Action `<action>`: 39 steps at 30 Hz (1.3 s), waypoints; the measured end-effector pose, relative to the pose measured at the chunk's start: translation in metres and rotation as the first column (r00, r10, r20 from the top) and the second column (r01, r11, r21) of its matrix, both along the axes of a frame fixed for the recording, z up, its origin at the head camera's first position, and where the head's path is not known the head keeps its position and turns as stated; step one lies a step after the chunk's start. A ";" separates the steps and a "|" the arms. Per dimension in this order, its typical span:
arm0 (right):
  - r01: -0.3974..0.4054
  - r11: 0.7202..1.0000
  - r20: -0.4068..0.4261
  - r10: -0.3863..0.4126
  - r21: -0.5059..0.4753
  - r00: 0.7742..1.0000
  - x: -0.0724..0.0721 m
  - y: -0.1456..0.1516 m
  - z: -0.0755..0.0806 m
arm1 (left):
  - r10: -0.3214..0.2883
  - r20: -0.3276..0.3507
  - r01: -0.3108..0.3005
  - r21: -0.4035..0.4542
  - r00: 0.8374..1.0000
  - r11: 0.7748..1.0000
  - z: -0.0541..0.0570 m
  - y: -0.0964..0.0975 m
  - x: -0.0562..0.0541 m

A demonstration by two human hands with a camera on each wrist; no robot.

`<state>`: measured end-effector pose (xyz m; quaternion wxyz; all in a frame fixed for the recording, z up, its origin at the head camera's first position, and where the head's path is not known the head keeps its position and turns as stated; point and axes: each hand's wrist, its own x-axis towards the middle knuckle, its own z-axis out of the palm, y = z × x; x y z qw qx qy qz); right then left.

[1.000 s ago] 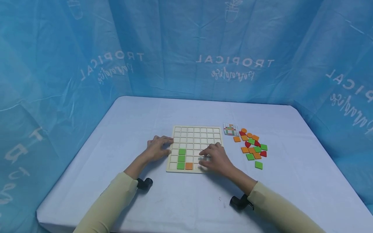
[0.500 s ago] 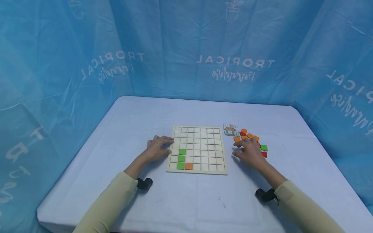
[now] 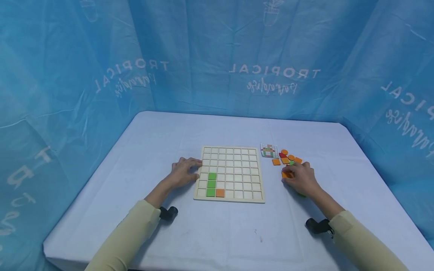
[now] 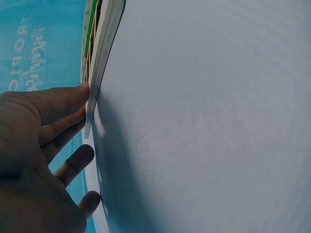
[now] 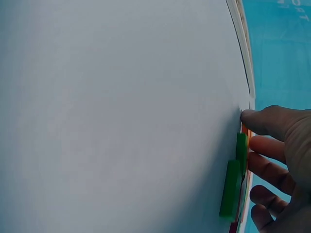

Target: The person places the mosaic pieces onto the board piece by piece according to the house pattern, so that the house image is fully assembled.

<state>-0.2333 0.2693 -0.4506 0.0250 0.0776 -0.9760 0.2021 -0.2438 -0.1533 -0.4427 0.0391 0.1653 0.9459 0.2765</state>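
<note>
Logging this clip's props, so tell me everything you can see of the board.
The board is pale, flat and roughly square, apparently wooden, with a plain rim round a grid of square cells. It lies flat on the white table. Three green squares form a column in it, with one orange square right of the lowest. The left hand touches its left edge.

Left arm (image 3: 127, 237) and right arm (image 3: 364, 239), both beige-sleeved, extended forward, angled inward.
Bare left hand (image 3: 183, 173) is held with thumb spread from loosely bent fingers (image 3: 190, 162). Bare right hand (image 3: 303, 179) is curved, thumb and forefinger bent toward each other; pinch can't be confirmed.
</note>
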 end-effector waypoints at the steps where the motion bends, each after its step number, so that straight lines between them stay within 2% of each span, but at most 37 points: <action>1: 0.004 1.000 -0.001 -0.004 0.000 1.000 0.001 0.001 0.000 | 0.002 0.004 -0.001 -0.002 1.000 1.000 0.000 0.000 0.000; 28: -0.003 1.000 -0.018 0.003 -0.028 1.000 0.006 0.009 -0.001 | 0.013 -0.011 -0.013 -0.006 1.000 1.000 -0.001 0.002 -0.001; 34: -0.018 0.997 -0.059 0.013 -0.080 0.998 0.009 -0.001 0.002 | 0.010 0.002 -0.010 -0.004 1.000 1.000 0.000 0.001 0.000; 39: -0.064 0.992 -0.091 0.055 -0.105 0.994 0.014 -0.020 0.006 | 0.011 0.002 -0.011 -0.004 1.000 1.000 0.001 0.001 0.001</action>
